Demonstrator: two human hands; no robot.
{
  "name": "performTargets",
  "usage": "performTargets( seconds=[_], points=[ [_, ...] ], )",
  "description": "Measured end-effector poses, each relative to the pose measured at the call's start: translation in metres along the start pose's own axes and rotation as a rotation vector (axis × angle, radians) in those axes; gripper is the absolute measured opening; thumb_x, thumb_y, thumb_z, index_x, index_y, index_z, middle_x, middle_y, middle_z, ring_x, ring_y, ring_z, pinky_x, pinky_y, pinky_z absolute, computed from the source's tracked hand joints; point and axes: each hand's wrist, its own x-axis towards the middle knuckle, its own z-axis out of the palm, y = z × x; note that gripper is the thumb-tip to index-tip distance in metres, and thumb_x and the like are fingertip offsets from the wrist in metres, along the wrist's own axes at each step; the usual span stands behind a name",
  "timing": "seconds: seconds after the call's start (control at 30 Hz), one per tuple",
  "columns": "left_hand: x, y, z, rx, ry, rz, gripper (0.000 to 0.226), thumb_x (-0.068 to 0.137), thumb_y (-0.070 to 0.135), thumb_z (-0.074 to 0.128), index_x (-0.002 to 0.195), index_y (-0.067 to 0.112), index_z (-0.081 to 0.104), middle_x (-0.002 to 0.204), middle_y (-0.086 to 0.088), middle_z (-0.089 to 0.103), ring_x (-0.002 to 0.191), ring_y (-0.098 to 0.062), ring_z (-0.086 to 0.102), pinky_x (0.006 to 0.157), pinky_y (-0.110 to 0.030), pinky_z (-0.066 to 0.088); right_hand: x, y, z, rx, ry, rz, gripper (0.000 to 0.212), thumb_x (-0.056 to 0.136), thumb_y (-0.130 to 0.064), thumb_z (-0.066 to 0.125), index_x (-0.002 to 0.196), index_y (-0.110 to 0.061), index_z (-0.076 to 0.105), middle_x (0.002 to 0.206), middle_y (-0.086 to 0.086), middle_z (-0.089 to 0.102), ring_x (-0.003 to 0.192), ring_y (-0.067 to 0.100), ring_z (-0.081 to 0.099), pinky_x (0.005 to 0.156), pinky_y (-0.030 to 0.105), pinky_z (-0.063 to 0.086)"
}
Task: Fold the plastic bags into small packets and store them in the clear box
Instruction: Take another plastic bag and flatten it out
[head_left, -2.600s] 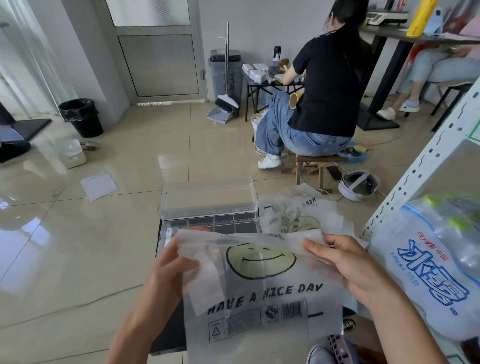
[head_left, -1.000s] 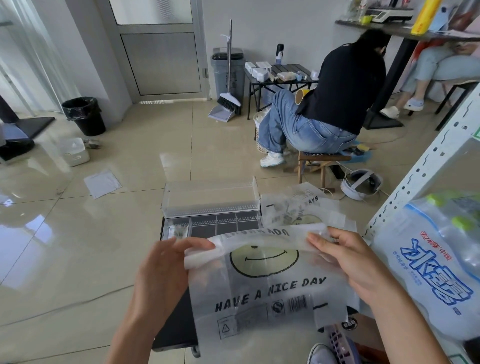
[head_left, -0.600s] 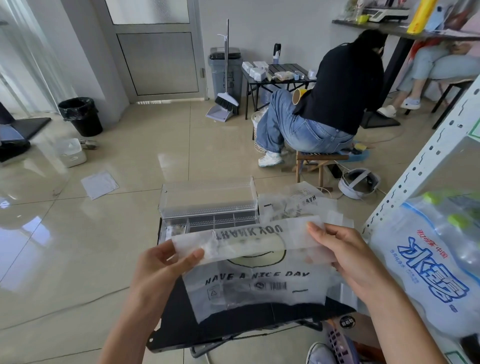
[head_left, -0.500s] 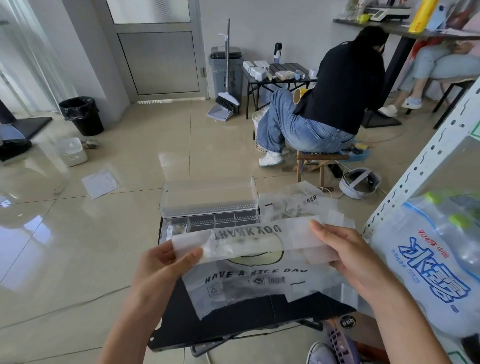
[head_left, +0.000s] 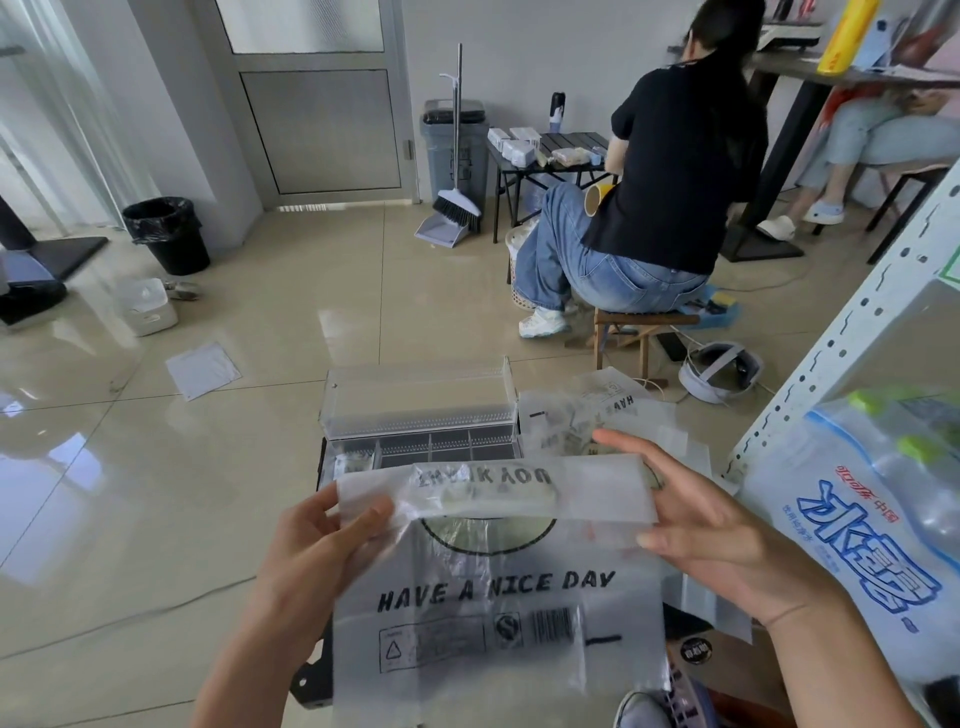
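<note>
I hold a translucent plastic bag (head_left: 493, 597) printed "HAVE A NICE DAY" in front of me. Its top edge is folded down into a band that shows "THANK YOU" upside down. My left hand (head_left: 317, 540) pinches the left end of that band. My right hand (head_left: 706, 525) holds the right end, fingers spread behind the fold. Beyond the bag stands the clear box (head_left: 415, 415), its lid raised upright and its divided compartments showing; one small packet lies in the leftmost compartment. More loose plastic bags (head_left: 597, 415) lie to the right of the box.
The box rests on a small black table (head_left: 311, 675). A white metal shelf (head_left: 852, 332) with a pack of water bottles (head_left: 883, 519) stands close on my right. A person sits on a wooden stool (head_left: 639, 327) ahead. A headset (head_left: 719, 371) lies on the tiled floor.
The bag's top edge has been folded down over the smiley print. The bag was briefly laid lower toward the table and is now lifted and hanging closer to me.
</note>
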Motion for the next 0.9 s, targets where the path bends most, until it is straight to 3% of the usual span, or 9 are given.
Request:
performTargets(
  seconds=[0.07,0.13,0.2,0.27,0.43,0.53,0.67,0.77,0.9],
  points=[
    [-0.001,0.000,0.001,0.013,-0.002,0.002,0.083,0.044,0.042,0.104,0.112,0.003,0.075,0.102,-0.026,0.077,0.083,-0.028,0.078,0.069,-0.024,0.063,0.002,0.002,0.001,-0.028,0.100,0.008,0.067,0.086,-0.002,0.066,0.148,-0.021,0.052,0.143,0.020,0.060,0.134,0.041,0.056,0.110,0.054,0.047],
    [-0.003,0.002,0.005,-0.006,-0.017,-0.006,0.049,0.070,0.021,0.093,0.111,0.001,0.074,0.102,-0.027,0.077,0.080,-0.024,0.078,0.067,-0.021,0.062,0.007,0.001,0.005,-0.091,0.241,0.023,0.046,0.091,-0.004,0.071,0.132,-0.023,0.067,0.133,0.015,0.068,0.123,0.034,0.066,0.101,0.047,0.055],
    [-0.006,0.003,0.008,0.004,-0.034,-0.002,0.030,0.077,0.010,0.077,0.106,0.003,0.075,0.096,-0.026,0.077,0.074,-0.022,0.076,0.064,-0.021,0.062,0.011,0.000,0.010,-0.217,0.417,0.027,0.034,0.095,0.000,0.063,0.115,-0.025,0.074,0.118,0.015,0.074,0.096,0.022,0.074,0.071,0.027,0.058],
    [-0.007,0.003,0.010,0.036,-0.057,0.006,0.021,0.080,0.011,0.075,0.101,0.009,0.078,0.091,-0.023,0.076,0.073,-0.023,0.072,0.061,-0.025,0.061,0.014,0.003,0.011,-0.302,0.517,0.023,0.038,0.097,0.004,0.056,0.109,-0.027,0.074,0.107,0.020,0.075,0.074,0.020,0.070,0.054,0.022,0.049],
    [-0.009,0.003,0.010,0.084,-0.112,0.023,0.022,0.087,0.015,0.073,0.108,0.014,0.074,0.092,-0.016,0.072,0.081,-0.025,0.065,0.065,-0.030,0.051,0.019,0.011,0.006,-0.202,0.607,0.013,0.028,0.105,-0.005,0.046,0.112,-0.018,0.070,0.107,0.015,0.077,0.082,0.037,0.076,0.077,0.042,0.053],
    [-0.010,0.003,0.011,0.077,-0.102,0.013,0.021,0.086,0.013,0.073,0.107,0.014,0.075,0.089,-0.014,0.074,0.073,-0.020,0.068,0.060,-0.025,0.052,0.019,0.014,0.000,-0.062,0.495,0.085,0.046,0.109,-0.029,0.033,0.125,-0.005,0.068,0.111,0.028,0.074,0.100,0.054,0.068,0.092,0.055,0.043],
    [-0.009,0.003,0.011,0.042,-0.079,0.008,0.022,0.088,0.006,0.070,0.109,0.005,0.072,0.080,-0.012,0.073,0.062,-0.015,0.067,0.052,-0.018,0.053,0.017,0.010,-0.002,0.113,0.405,0.138,0.090,0.065,-0.074,0.078,0.123,-0.006,0.074,0.126,0.030,0.069,0.117,0.048,0.063,0.100,0.059,0.045],
    [-0.008,0.002,0.010,0.026,-0.081,0.018,0.022,0.090,0.004,0.069,0.112,0.003,0.071,0.082,-0.014,0.073,0.064,-0.016,0.067,0.054,-0.018,0.055,0.014,0.009,-0.001,0.084,0.312,0.157,0.073,0.082,-0.059,0.072,0.134,-0.008,0.067,0.134,0.023,0.067,0.126,0.044,0.062,0.109,0.057,0.043],
    [-0.008,0.003,0.010,0.037,-0.081,0.029,0.024,0.091,0.002,0.067,0.115,0.001,0.070,0.084,-0.016,0.073,0.063,-0.017,0.068,0.053,-0.019,0.054,0.009,0.012,0.002,-0.012,0.282,0.199,0.040,0.073,-0.039,0.084,0.100,-0.010,0.080,0.128,0.021,0.071,0.116,0.037,0.071,0.103,0.049,0.049]
  ],
)
